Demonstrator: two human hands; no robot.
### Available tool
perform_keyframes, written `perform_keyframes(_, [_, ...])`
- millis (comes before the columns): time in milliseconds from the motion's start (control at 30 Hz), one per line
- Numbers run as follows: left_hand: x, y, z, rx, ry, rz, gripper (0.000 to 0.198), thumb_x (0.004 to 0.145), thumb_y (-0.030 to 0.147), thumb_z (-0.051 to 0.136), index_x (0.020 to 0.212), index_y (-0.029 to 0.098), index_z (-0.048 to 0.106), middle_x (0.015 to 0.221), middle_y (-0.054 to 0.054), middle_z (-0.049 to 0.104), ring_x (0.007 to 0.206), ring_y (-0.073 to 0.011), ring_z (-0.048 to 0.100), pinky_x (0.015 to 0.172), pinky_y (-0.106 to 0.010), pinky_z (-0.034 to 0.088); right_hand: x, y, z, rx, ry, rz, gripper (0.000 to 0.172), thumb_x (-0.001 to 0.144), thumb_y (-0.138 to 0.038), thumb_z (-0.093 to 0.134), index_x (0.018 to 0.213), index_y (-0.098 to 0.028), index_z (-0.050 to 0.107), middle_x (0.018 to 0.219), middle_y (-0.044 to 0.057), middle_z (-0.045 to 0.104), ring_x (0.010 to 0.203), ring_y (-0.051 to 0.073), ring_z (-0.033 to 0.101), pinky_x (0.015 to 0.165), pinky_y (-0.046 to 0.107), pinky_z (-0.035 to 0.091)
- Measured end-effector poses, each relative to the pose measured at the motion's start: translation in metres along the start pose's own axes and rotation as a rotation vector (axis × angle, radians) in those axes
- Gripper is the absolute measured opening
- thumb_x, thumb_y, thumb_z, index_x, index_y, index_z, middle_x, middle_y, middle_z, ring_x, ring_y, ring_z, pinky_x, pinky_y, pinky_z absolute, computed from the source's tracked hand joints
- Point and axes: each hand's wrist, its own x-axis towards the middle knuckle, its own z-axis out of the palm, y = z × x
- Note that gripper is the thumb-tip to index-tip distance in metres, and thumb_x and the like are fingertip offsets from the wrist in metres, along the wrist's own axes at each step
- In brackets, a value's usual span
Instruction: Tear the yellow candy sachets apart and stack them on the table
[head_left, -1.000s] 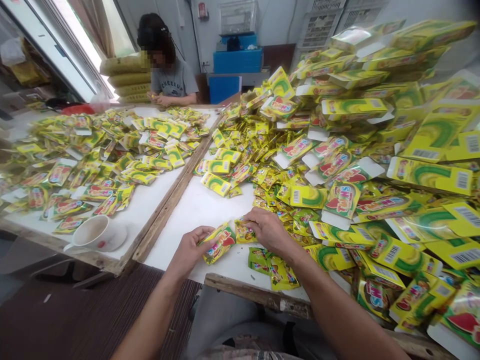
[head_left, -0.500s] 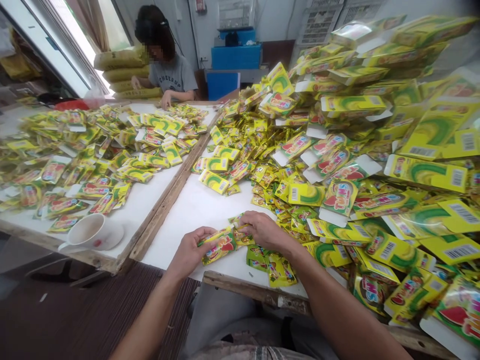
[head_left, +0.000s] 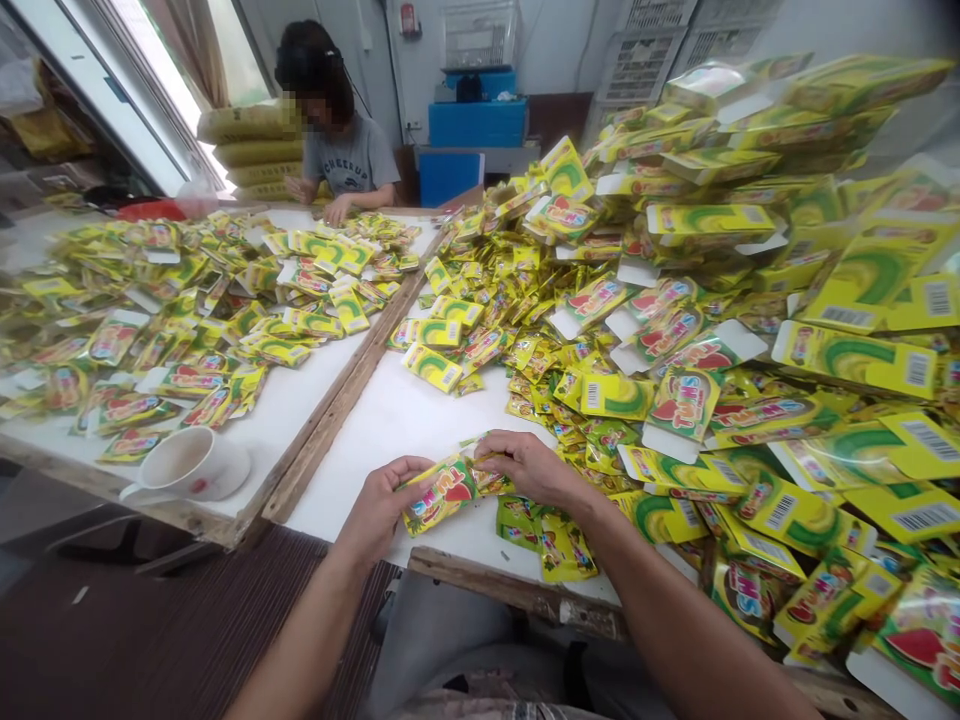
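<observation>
Above the white table top near its front edge, my left hand (head_left: 381,510) grips a small yellow-green candy box (head_left: 444,492) with colourful lettering and a watermelon picture, thumb across its front. My right hand (head_left: 529,466) is at the box's right end, fingers pinched together. A bit of yellow-green packaging shows by those fingertips, but what they hold is mostly hidden. Just below my right wrist lie a green sachet (head_left: 519,520) and a yellow sachet (head_left: 568,548). A heap of small yellow sachets (head_left: 536,355) spreads beyond my right hand.
Flat yellow cartons (head_left: 709,220) pile high on the right. Across a wooden rail (head_left: 330,410), more packed boxes (head_left: 187,380) cover the left table, with a white cup (head_left: 184,465) near its edge. Another person (head_left: 345,160) sits working at the far side.
The view has shifted slightly, so the scene sits a little lower. My right fingers have moved slightly at the box's end; my left hand keeps its grip.
</observation>
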Motion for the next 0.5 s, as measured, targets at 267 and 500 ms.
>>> perform_keyframes(267, [0.0, 0.003, -0.007, 0.006, 0.012, -0.022, 0.037, 0.058, 0.025, 0.079, 0.089, 0.013, 0.065, 0.083, -0.005, 0.072, 0.066, -0.0128, 0.065, 0.062, -0.02, 0.05, 0.008, 0.008, 0.004, 0.041, 0.286, 0.098, 0.028, 0.08, -0.031, 0.055, 0.104, -0.018, 0.056, 0.086, 0.003, 0.062, 0.073, 0.014, 0.056, 0.066, 0.026, 0.045])
perform_keyframes(500, [0.0, 0.006, -0.026, -0.017, 0.2, 0.009, 0.04, 0.054, 0.025, 0.082, 0.088, 0.013, 0.063, 0.078, -0.003, 0.073, 0.06, -0.0115, 0.065, 0.056, -0.018, 0.05, 0.007, 0.007, 0.01, -0.569, 0.096, 0.174, 0.043, 0.074, -0.021, 0.066, 0.115, -0.022, 0.057, 0.103, 0.008, 0.064, 0.1, 0.024, 0.051, 0.082, 0.032, 0.041])
